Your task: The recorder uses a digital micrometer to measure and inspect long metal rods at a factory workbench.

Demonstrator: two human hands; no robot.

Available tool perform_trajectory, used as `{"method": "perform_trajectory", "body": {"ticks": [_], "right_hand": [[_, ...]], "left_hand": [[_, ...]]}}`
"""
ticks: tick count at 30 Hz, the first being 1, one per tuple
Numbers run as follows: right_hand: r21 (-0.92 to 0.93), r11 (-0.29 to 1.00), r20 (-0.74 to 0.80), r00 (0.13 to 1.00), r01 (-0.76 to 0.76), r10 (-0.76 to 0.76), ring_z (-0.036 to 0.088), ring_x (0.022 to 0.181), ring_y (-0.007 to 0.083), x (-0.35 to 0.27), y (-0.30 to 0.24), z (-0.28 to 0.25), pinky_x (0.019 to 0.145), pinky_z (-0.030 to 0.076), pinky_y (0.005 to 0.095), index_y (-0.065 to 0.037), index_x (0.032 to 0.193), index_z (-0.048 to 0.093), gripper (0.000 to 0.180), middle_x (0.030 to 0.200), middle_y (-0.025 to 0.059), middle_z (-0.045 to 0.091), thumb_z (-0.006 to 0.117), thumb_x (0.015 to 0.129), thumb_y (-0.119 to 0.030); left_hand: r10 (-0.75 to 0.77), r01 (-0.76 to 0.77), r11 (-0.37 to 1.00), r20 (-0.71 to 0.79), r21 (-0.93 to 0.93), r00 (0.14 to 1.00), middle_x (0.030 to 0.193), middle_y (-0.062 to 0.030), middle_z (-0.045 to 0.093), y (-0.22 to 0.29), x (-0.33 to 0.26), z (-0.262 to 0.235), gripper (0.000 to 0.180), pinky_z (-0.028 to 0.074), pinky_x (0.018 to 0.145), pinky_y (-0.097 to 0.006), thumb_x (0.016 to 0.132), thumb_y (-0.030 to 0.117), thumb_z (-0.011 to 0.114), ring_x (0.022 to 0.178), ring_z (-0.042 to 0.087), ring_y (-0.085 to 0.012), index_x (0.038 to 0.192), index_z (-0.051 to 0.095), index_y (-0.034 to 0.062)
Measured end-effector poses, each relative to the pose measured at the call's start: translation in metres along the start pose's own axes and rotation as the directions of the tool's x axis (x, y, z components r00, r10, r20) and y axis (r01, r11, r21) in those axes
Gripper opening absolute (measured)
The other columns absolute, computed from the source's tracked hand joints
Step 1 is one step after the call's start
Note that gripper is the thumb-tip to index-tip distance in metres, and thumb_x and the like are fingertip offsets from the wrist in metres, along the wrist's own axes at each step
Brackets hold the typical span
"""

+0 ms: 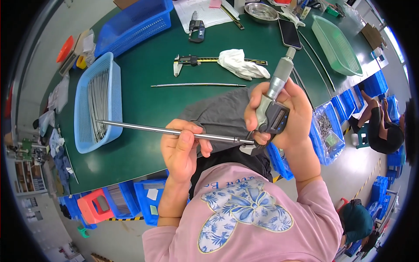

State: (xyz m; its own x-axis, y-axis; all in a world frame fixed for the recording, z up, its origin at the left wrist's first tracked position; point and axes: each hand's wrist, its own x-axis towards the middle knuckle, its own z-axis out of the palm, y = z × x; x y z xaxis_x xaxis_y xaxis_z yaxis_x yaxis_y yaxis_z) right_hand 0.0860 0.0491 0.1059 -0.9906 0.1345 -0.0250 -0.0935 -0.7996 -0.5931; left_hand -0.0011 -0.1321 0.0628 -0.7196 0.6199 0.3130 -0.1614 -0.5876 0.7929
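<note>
My left hand pinches a long shiny metal rod between thumb and fingers. The rod points left across the table edge, its far tip over a light blue basket. In my right hand is a digital micrometer, fingers wrapped round its frame and thimble. The rod's right end, with its narrow grooved part, lies at the micrometer's jaws; whether they touch it I cannot tell. A dark grey cloth lies behind both hands. Beyond it, another metal rod rests alone on the green table.
The light blue basket holds many similar rods. A caliper, a white glove, a second micrometer, a phone and a metal bowl lie farther back. A green basket stands at right. Blue bins line the floor.
</note>
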Motion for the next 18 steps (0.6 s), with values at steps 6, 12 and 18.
{"method": "perform_trajectory", "body": {"ticks": [6,12,18], "right_hand": [[-0.053,0.998,0.021,1.000,0.017,-0.016,0.050,0.042,0.0205,-0.0009,0.0011,0.0063,0.035,0.040,0.0254,0.006,0.088,0.053,0.065,0.069,0.0243,0.058,0.024,0.086,-0.052],[-0.116,0.992,0.029,0.998,-0.051,0.054,0.049,0.039,0.0164,0.0015,0.0022,0.0069,0.034,0.039,0.0224,0.005,0.086,0.055,0.063,0.067,0.0209,0.060,0.023,0.086,-0.050],[-0.132,0.991,0.019,0.999,-0.028,0.031,0.046,0.038,0.0189,0.0016,0.0040,0.0062,0.034,0.039,0.0233,0.007,0.089,0.049,0.060,0.070,0.0276,0.057,0.021,0.090,-0.046]], "left_hand": [[-0.058,0.058,0.998,-0.015,0.008,0.998,0.066,-0.0127,0.053,0.0032,-0.0007,-0.0012,0.020,0.044,0.043,-0.025,0.089,0.017,0.047,0.052,0.055,-0.0173,0.088,0.048,-0.0035],[-0.118,0.120,0.991,-0.038,0.055,0.992,0.065,-0.0125,0.053,0.0033,-0.0008,0.0001,0.021,0.044,0.043,-0.025,0.089,0.018,0.048,0.051,0.055,-0.0170,0.087,0.047,-0.0031],[-0.125,0.128,0.989,-0.043,0.073,0.991,0.062,-0.0117,0.054,0.0054,-0.0006,0.0001,0.021,0.043,0.042,-0.024,0.089,0.018,0.048,0.050,0.054,-0.0161,0.086,0.048,-0.0032]]}}
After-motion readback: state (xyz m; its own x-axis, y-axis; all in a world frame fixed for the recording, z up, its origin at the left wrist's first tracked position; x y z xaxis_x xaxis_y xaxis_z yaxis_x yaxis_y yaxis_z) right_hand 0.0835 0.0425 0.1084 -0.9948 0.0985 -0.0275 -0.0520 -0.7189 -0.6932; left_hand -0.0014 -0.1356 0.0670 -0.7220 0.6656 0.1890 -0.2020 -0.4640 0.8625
